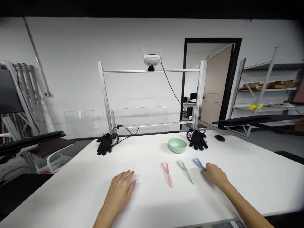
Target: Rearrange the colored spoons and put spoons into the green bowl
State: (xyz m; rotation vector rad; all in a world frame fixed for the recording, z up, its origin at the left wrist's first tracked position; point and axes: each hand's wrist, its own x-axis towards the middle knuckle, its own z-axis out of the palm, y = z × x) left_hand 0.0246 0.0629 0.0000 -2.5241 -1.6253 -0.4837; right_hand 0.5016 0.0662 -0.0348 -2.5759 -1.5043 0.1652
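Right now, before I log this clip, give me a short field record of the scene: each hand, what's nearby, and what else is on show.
left hand: left hand resting on the white table, fingers spread, holding nothing
right hand: right hand, fingers over the handle of the blue spoon
nearby: pink spoon and green spoon lying beside the blue spoon; green bowl beyond them
rest: two black gloves, computer mouse, metal frame carrying a white device

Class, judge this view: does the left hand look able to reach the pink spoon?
Probably yes: the left hand lies near the pink spoon, with nothing between them.
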